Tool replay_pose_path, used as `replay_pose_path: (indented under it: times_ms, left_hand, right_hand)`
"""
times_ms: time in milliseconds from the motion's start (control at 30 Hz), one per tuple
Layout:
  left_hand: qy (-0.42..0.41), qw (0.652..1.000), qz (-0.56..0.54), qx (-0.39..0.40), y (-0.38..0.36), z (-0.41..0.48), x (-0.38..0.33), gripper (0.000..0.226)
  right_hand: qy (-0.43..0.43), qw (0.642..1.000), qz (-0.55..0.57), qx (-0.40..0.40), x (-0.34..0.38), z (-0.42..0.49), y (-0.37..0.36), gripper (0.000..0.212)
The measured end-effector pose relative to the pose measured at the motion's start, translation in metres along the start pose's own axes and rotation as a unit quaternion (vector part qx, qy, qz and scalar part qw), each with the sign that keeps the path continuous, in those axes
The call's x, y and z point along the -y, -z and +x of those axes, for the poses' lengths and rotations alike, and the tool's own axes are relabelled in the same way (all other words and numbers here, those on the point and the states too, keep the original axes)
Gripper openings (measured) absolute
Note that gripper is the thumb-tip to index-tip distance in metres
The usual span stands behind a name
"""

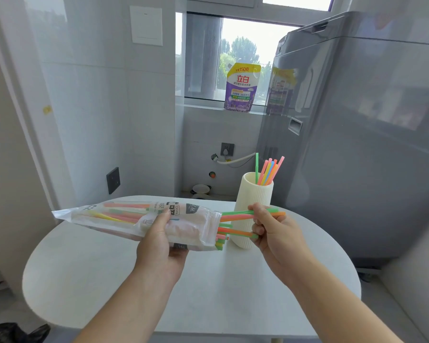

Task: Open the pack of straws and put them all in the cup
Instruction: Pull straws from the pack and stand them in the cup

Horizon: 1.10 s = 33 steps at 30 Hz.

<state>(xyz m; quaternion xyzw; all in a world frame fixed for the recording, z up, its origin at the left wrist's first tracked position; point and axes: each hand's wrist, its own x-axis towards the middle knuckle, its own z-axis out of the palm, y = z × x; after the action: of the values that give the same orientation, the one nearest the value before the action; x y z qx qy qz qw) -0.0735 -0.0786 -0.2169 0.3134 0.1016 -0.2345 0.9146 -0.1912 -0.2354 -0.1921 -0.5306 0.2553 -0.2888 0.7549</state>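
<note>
My left hand (159, 241) grips a clear plastic straw pack (124, 219), held level above the table with its open end to the right. Coloured straws poke out of that end. My right hand (275, 233) pinches a few green and orange straws (238, 215) that are partly drawn out of the pack. Just behind them stands a tall cream ribbed cup (252, 194) with several straws (269, 170) upright in it.
The white rounded table (208, 293) lies under both hands. A grey washing machine (357, 132) stands close on the right. A purple detergent pouch (242, 87) sits on the window sill. A dark bag (15, 332) lies at the lower left.
</note>
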Motion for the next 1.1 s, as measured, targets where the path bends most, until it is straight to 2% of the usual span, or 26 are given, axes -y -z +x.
replay_pose_path:
  times_ms: [133,267,467,600,767,900,1000,1100]
  left_hand:
    - [-0.005,1.000,-0.008,0.000,0.000,0.001,-0.003,0.036]
    - [-0.011,1.000,-0.004,-0.001,0.001,0.003,-0.007,0.033]
    - [-0.013,1.000,0.004,-0.005,0.002,0.004,-0.003,0.035]
    - [-0.016,1.000,0.006,-0.012,0.002,0.004,-0.003,0.038]
    - [-0.018,1.000,0.011,-0.007,0.002,0.003,-0.002,0.034]
    - [-0.016,1.000,0.016,0.002,0.002,0.003,0.000,0.035]
    - [-0.015,1.000,0.016,0.004,0.002,0.004,0.000,0.032]
    - [-0.010,1.000,0.012,0.007,0.003,0.004,0.000,0.030]
  right_hand:
    - [0.012,0.999,0.033,-0.015,0.010,0.006,0.006,0.015]
    - [-0.003,0.995,0.102,-0.025,0.021,0.011,0.022,0.015]
    - [-0.071,0.975,0.204,-0.051,0.013,0.010,0.025,0.024]
    - [-0.085,0.968,0.227,-0.068,0.008,0.004,0.014,0.042]
    - [-0.088,0.973,0.210,-0.030,0.001,-0.001,0.003,0.056]
    - [-0.068,0.987,0.142,0.008,-0.004,-0.003,0.001,0.037]
    - [-0.068,0.992,0.101,-0.015,-0.006,-0.001,0.000,0.022]
    - [-0.055,0.997,0.047,-0.034,-0.002,0.002,0.001,0.023]
